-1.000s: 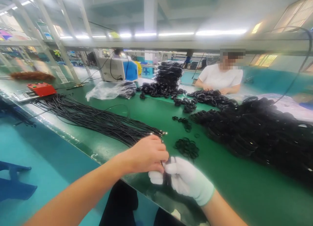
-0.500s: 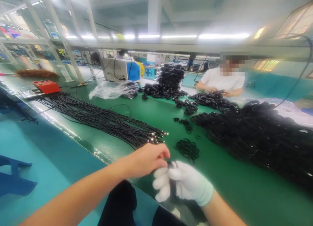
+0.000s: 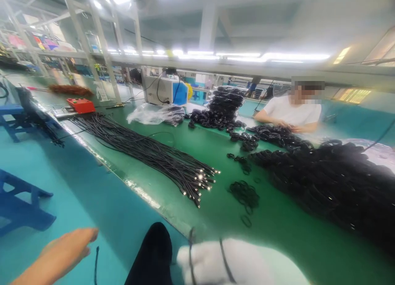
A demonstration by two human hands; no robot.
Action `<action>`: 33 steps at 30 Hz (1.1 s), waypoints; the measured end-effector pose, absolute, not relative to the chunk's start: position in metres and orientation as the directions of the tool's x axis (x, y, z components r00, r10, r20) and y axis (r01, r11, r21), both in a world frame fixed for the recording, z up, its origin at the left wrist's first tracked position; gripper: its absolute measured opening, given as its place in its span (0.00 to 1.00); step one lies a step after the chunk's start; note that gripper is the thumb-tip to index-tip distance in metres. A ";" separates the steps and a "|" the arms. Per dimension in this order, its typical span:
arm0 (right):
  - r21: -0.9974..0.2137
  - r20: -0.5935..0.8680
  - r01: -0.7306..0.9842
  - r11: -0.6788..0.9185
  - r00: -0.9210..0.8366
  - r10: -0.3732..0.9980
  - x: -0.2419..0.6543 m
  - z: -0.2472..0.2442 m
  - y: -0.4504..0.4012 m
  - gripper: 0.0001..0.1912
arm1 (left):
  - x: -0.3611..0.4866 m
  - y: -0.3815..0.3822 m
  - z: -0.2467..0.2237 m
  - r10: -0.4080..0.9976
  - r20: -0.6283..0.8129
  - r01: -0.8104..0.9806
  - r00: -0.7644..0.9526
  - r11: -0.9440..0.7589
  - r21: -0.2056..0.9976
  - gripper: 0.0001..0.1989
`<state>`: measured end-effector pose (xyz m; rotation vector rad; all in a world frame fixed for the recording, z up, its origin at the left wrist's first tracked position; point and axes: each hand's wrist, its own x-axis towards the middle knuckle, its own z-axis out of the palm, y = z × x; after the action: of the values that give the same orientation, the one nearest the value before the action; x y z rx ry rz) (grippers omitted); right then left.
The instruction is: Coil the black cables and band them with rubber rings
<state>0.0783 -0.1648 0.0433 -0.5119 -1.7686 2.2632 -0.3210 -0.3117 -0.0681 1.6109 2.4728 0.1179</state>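
At the lower edge, my right hand (image 3: 247, 258), in a white glove and partly cut off, has its fingers curled. Dark strands of a black cable (image 3: 191, 256) cross the glove; what lies inside the grip is hidden. Far to the left, my bare left hand (image 3: 63, 252) is over the floor beyond the table edge, its fingers smeared by motion. A short length of black cord (image 3: 96, 264) hangs just beside its fingertips; I cannot tell whether they touch. On the table lie a bundle of black cables with metal plugs (image 3: 154, 157) and a small pile of black rings (image 3: 243, 194).
A large heap of black coils (image 3: 327, 186) covers the right side. Behind are a red control box (image 3: 80, 105), a clear plastic bag (image 3: 148, 114), a grey and blue machine (image 3: 166, 91) and stacked coils (image 3: 226, 100). A co-worker (image 3: 290, 110) sits across the table; a blue stool (image 3: 24, 202) stands left.
My hands have parted: the left has swung far left and down off the table, the right has dropped to the lower edge. The view has shifted, showing the cable plugs fully.
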 end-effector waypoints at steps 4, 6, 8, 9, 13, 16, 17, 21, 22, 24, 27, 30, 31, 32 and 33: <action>-0.945 -0.134 0.023 -0.326 -0.937 0.322 0.070 0.061 -0.175 0.14 | -0.254 -0.260 0.008 0.988 0.027 0.918 -0.154 0.133 0.373 0.14; -0.908 -0.153 0.024 -0.419 -0.949 0.277 0.068 0.068 -0.178 0.14 | -0.203 -0.229 0.047 0.981 0.187 0.826 0.045 -0.142 0.546 0.15; -0.868 -0.160 0.018 -0.496 -0.956 0.246 0.068 0.070 -0.181 0.17 | -0.158 -0.208 0.073 0.926 0.275 0.604 0.260 -0.378 0.701 0.15; -0.853 -0.162 0.010 -0.521 -0.955 0.248 0.069 0.068 -0.182 0.20 | -0.141 -0.201 0.080 0.891 0.245 0.483 0.382 -0.418 0.769 0.16; -0.757 -0.146 -0.094 -0.647 -0.940 0.307 0.076 0.051 -0.184 0.22 | -0.105 -0.186 0.079 0.848 0.131 0.363 0.514 -0.354 0.862 0.13; -0.679 -0.104 -0.163 -0.716 -0.944 0.313 0.079 0.039 -0.185 0.23 | -0.098 -0.178 0.075 0.872 0.179 0.393 0.455 -0.377 0.839 0.08; -0.662 -0.090 -0.175 -0.729 -0.947 0.309 0.079 0.037 -0.185 0.27 | -0.097 -0.176 0.075 0.867 0.186 0.374 0.462 -0.380 0.846 0.07; -0.604 -0.078 -0.232 -0.762 -0.935 0.347 0.077 0.030 -0.179 0.41 | -0.098 -0.168 0.077 0.879 0.135 0.293 0.457 -0.292 0.911 0.06; -0.593 -0.080 -0.238 -0.769 -0.933 0.350 0.075 0.028 -0.177 0.43 | -0.099 -0.167 0.077 0.884 0.125 0.287 0.450 -0.276 0.917 0.06; -0.578 -0.066 -0.233 -0.782 -0.942 0.330 0.072 0.023 -0.172 0.46 | -0.101 -0.164 0.076 0.889 0.120 0.283 0.441 -0.264 0.922 0.06; -0.588 -0.047 -0.199 -0.784 -0.959 0.279 0.067 0.019 -0.167 0.45 | -0.101 -0.158 0.074 0.896 0.114 0.276 0.429 -0.250 0.928 0.06; -0.609 -0.054 -0.165 -0.776 -0.967 0.248 0.064 0.021 -0.165 0.35 | -0.098 -0.151 0.070 0.904 0.100 0.283 0.415 -0.233 0.930 0.06; -0.605 -0.055 -0.170 -0.778 -0.966 0.253 0.064 0.022 -0.165 0.31 | -0.096 -0.149 0.068 0.906 0.099 0.283 0.412 -0.231 0.931 0.06; -0.598 -0.054 -0.186 -0.780 -0.961 0.271 0.064 0.024 -0.164 0.28 | -0.095 -0.148 0.065 0.908 0.100 0.271 0.406 -0.224 0.936 0.07; -0.589 -0.044 -0.217 -0.778 -0.953 0.299 0.065 0.026 -0.163 0.26 | -0.093 -0.148 0.060 0.912 0.094 0.249 0.399 -0.206 0.946 0.07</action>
<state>0.0647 -0.1629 0.0263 -0.1962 -0.8779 2.7216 -0.0933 -0.1478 0.0599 1.6958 1.0283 0.8643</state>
